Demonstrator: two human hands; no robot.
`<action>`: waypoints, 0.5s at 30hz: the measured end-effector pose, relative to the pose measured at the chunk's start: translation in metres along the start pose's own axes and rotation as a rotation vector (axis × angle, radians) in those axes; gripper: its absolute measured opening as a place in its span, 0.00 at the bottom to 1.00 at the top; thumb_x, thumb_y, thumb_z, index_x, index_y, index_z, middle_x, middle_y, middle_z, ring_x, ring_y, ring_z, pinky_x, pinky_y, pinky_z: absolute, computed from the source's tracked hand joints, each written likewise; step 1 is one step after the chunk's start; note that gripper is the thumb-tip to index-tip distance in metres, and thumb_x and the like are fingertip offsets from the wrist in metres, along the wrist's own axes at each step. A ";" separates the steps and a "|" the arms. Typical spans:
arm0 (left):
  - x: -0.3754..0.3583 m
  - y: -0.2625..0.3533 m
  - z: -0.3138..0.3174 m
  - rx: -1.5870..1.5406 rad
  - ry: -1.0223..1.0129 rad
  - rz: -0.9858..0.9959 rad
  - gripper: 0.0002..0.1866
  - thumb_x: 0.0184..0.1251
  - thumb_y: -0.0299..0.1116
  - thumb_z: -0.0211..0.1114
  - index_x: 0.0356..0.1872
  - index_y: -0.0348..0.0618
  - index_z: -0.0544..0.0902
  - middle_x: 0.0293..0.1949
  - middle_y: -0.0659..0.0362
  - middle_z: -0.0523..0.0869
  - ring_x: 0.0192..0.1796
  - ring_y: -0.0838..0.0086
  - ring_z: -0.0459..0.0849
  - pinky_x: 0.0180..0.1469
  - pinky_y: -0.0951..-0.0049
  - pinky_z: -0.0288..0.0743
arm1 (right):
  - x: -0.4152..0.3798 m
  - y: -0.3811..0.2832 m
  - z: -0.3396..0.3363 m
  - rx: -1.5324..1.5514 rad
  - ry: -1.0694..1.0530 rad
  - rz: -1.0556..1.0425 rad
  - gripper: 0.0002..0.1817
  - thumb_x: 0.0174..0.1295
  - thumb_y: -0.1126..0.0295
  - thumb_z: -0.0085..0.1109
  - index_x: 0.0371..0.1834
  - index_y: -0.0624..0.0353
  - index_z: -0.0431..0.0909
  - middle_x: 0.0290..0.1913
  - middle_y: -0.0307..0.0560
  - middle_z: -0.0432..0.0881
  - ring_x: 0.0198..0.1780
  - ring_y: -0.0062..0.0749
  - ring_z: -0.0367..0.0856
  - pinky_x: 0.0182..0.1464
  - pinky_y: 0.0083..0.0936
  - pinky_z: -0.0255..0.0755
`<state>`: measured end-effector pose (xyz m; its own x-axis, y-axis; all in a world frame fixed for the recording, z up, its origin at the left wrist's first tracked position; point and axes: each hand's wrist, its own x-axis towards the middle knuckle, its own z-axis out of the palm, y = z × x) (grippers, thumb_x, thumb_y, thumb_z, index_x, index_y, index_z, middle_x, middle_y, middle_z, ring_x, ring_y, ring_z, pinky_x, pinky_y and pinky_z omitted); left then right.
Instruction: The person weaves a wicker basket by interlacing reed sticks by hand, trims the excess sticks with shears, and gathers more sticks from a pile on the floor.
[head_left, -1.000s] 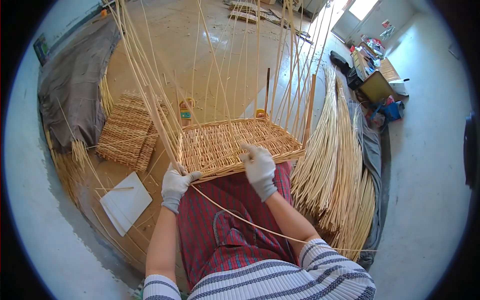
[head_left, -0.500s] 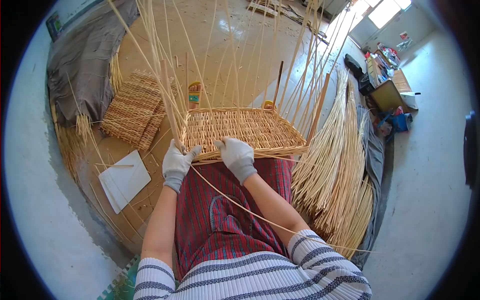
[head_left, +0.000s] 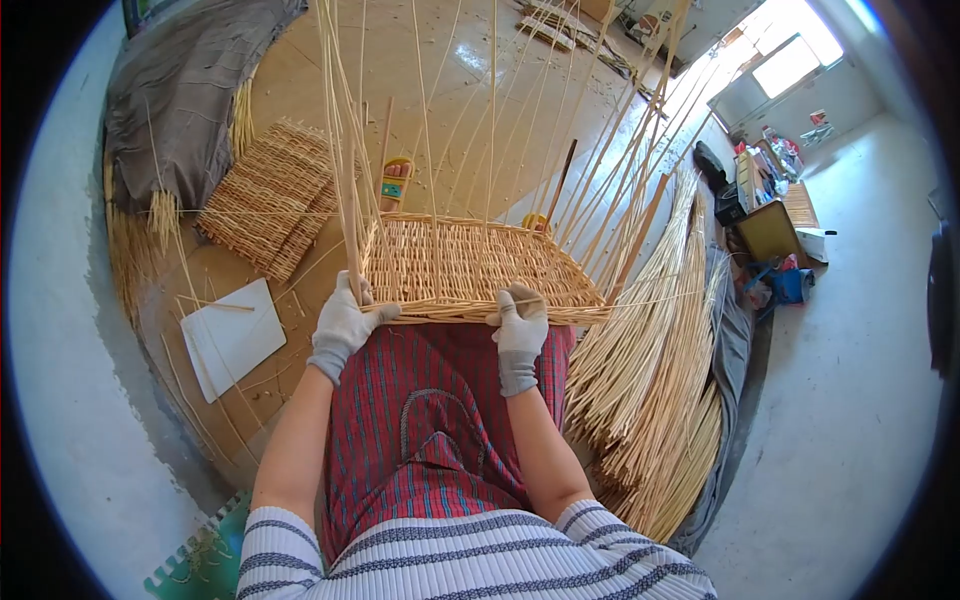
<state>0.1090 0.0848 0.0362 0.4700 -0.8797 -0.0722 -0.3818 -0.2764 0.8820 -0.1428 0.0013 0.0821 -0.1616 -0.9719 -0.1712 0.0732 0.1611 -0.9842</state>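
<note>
A woven wicker basket base (head_left: 470, 262) rests on my lap, with long thin wicker stakes (head_left: 430, 150) rising from its edges. Thicker sticks stand at the corners, one of them a wooden post (head_left: 640, 230) at the right. My left hand (head_left: 345, 325), in a whitish work glove, is closed around the near left corner, by the upright there. Gloved likewise, my right hand (head_left: 520, 325) grips the near woven edge right of its middle, fingers over the top. A thin strand runs off rightward past the near right corner. The fingertips are partly hidden.
Long bundled wicker rods (head_left: 640, 370) lie at my right. Woven panels (head_left: 270, 195) and a white board (head_left: 232, 338) lie on the floor at left, near a grey cloth (head_left: 190, 100). A cluttered small cabinet (head_left: 770, 235) stands at the far right.
My right hand has moved right along the near edge. The loose strand that crossed my right forearm has swung up and now extends rightward. My left hand stays at the left corner.
</note>
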 end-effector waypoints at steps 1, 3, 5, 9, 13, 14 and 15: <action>-0.004 -0.002 0.000 -0.001 -0.002 0.075 0.41 0.44 0.63 0.83 0.48 0.44 0.74 0.30 0.62 0.81 0.33 0.70 0.82 0.41 0.68 0.79 | 0.002 -0.008 -0.002 -0.199 -0.092 0.003 0.14 0.69 0.76 0.62 0.56 0.59 0.76 0.41 0.45 0.86 0.26 0.26 0.82 0.32 0.25 0.80; -0.004 0.004 0.005 0.048 0.033 0.026 0.42 0.44 0.62 0.84 0.49 0.44 0.72 0.30 0.63 0.79 0.33 0.71 0.81 0.41 0.68 0.79 | 0.019 -0.013 0.010 -0.468 -0.244 -0.219 0.25 0.67 0.74 0.65 0.67 0.51 0.73 0.53 0.46 0.84 0.33 0.32 0.87 0.35 0.31 0.82; -0.009 0.007 0.008 0.106 0.069 -0.023 0.43 0.43 0.60 0.85 0.51 0.44 0.71 0.30 0.64 0.78 0.33 0.73 0.81 0.41 0.69 0.79 | 0.030 -0.037 0.047 -0.907 -0.095 -1.009 0.34 0.66 0.72 0.65 0.76 0.40 0.68 0.67 0.47 0.77 0.45 0.37 0.89 0.43 0.34 0.83; -0.008 0.016 0.006 0.119 0.078 -0.043 0.43 0.44 0.59 0.85 0.53 0.44 0.72 0.32 0.62 0.81 0.34 0.71 0.83 0.41 0.68 0.80 | 0.045 -0.076 0.078 -0.951 -0.314 -0.575 0.35 0.64 0.71 0.66 0.77 0.45 0.69 0.75 0.48 0.70 0.63 0.42 0.81 0.59 0.35 0.79; -0.011 0.018 0.003 0.140 0.107 -0.033 0.44 0.46 0.59 0.84 0.57 0.43 0.73 0.33 0.60 0.84 0.37 0.66 0.86 0.44 0.63 0.81 | 0.034 -0.052 -0.002 -0.845 -0.235 -0.646 0.25 0.67 0.71 0.64 0.68 0.46 0.79 0.56 0.49 0.85 0.54 0.40 0.87 0.56 0.33 0.79; -0.016 0.020 0.003 0.137 0.092 -0.038 0.44 0.46 0.59 0.84 0.57 0.43 0.73 0.33 0.60 0.84 0.37 0.66 0.86 0.44 0.63 0.81 | 0.036 -0.012 -0.039 -1.078 -0.158 -0.631 0.21 0.68 0.69 0.63 0.65 0.44 0.82 0.48 0.49 0.88 0.51 0.40 0.88 0.53 0.31 0.80; -0.017 0.024 0.001 0.163 0.057 -0.062 0.44 0.46 0.58 0.84 0.58 0.43 0.73 0.34 0.59 0.84 0.37 0.65 0.86 0.45 0.62 0.81 | 0.019 0.010 -0.072 -0.922 -0.193 -0.612 0.21 0.68 0.69 0.63 0.65 0.45 0.82 0.48 0.49 0.88 0.51 0.40 0.88 0.53 0.30 0.81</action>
<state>0.0907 0.0927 0.0582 0.5392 -0.8370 -0.0934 -0.4728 -0.3926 0.7889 -0.2159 -0.0036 0.0660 0.2404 -0.9284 0.2832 -0.7352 -0.3647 -0.5714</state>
